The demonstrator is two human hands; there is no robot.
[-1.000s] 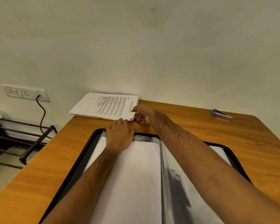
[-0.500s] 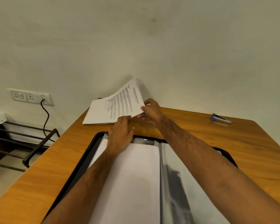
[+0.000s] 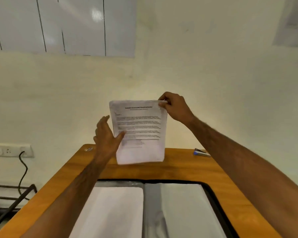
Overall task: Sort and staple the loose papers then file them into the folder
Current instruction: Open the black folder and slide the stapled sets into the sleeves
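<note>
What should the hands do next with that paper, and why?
Probably bring the papers down toward the open folder. The right hand pinches their top corner, the left hand steadies their side, and they are held upright above the desk.

Papers (image 3: 139, 131) upright above folder (image 3: 212, 189), right hand (image 3: 175, 107) pinching top corner, left hand (image 3: 107, 136) touching side, stapler (image 3: 200, 152) beyond folder

Office-like room: wooden desk (image 3: 222, 172), stapler (image 3: 201, 152), whiteboard (image 3: 62, 24), wall sockets (image 3: 9, 150).
</note>
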